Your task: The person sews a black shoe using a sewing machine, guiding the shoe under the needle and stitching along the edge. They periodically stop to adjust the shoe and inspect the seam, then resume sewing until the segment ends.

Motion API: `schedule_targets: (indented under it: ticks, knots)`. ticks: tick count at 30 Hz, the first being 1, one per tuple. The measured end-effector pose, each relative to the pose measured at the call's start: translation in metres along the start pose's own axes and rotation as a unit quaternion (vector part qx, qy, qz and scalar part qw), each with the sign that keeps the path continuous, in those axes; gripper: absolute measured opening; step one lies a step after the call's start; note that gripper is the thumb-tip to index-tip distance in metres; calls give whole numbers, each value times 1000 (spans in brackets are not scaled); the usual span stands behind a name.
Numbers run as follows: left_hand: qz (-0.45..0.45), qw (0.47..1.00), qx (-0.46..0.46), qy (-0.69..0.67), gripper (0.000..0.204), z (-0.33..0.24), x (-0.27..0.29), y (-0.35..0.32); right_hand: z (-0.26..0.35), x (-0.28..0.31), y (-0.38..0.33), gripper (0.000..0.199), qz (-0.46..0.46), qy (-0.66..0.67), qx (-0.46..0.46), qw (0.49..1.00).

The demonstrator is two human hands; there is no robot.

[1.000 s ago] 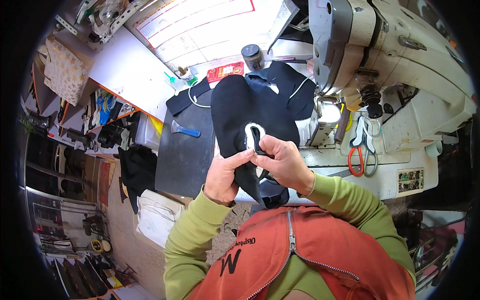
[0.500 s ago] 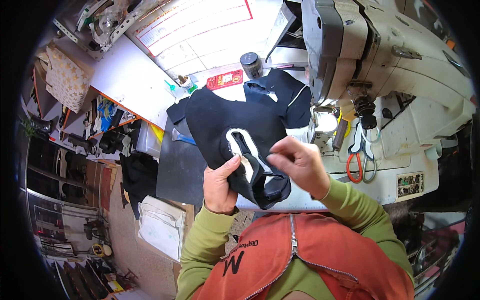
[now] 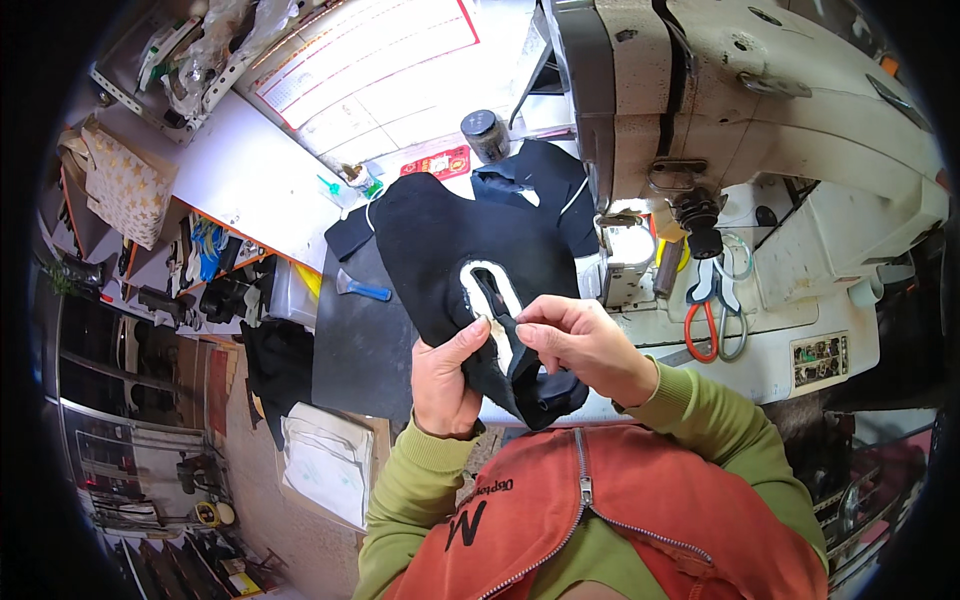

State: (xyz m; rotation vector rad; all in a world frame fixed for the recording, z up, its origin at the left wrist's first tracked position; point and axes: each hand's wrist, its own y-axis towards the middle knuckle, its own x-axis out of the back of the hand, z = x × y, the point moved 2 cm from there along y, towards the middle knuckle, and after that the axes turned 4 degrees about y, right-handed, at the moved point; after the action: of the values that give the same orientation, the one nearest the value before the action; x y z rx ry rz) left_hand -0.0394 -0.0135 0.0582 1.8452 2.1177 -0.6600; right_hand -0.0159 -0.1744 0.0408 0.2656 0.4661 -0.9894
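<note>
A piece of black fabric (image 3: 440, 230) hangs between my hands over the table's front edge. In it is a long slot bordered by a white strip (image 3: 507, 287). My left hand (image 3: 447, 383) grips the fabric beside the slot's lower left side, thumb on top against the white strip. On the slot's other side my right hand (image 3: 580, 345) pinches the black fabric edge between thumb and fingertips. The fingers beneath the fabric are hidden.
A sewing machine (image 3: 690, 130) stands at the right, with red-and-grey-handled scissors (image 3: 713, 310) by its base. More black fabric (image 3: 545, 180) and a dark-lidded jar (image 3: 486, 135) lie behind. A blue-handled tool (image 3: 363, 289) rests on the dark mat (image 3: 350, 350) at left.
My right hand has moved left and down from just off the fabric and now pinches its edge by the slot. The left hand keeps its hold. The whole view has shifted slightly.
</note>
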Motion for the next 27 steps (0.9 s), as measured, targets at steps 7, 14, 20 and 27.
schedule_targets:
  ticks: [7, 14, 20, 27]
  knots:
    - [0, 1000, 16, -4, 32, 2, -4, 1, 2, 5, 1, 12, -4, 13, -4, 1000]
    - [-1, 1000, 18, -5, 33, -2, -4, 2, -3, 12, 0, 17, 2, 70, -8, 998]
    - [4, 1000, 25, 9, 32, -4, -1, 4, -4, 10, 1, 18, 2, 56, 16, 998]
    - [5, 1000, 3, 23, 31, -5, -2, 7, -3, 3, 1, 18, -38, 11, 54, 998]
